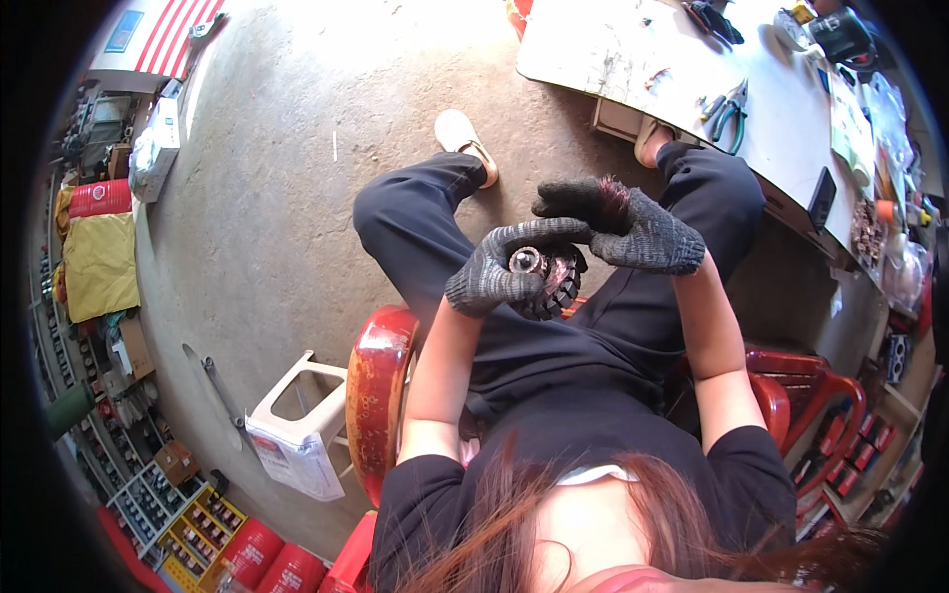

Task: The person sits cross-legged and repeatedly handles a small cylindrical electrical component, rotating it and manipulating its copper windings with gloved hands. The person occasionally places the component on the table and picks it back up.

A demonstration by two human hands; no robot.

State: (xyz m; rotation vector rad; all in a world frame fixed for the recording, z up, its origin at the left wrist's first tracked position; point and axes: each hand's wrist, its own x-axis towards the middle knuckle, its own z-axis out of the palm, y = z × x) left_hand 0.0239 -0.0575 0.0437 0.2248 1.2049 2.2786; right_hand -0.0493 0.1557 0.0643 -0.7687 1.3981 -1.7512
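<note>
My left hand (pixel 499 269), in a grey knitted glove, is closed around a round part with copper-coloured windings and a black ridged rim (pixel 560 287). A shiny round end, like a bearing or shaft, shows between thumb and fingers. The part is held above my lap; its exact kind is unclear. Just right of it is my right hand (pixel 647 232), in a matching glove with darkened fingers. Its fingers stretch leftward over the left fingertips. A reddish, thread-like tuft (pixel 614 201) lies at these fingers; whether it is wire or glove yarn I cannot tell.
A white worktable (pixel 633 54) at the far right bears pliers (pixel 730 117) and a black phone-like slab (pixel 821 198). I sit on a red wooden chair (pixel 381 395); left of it stands a beige plastic stool (pixel 297 405). Stocked shelves (pixel 89 395) line the left side.
</note>
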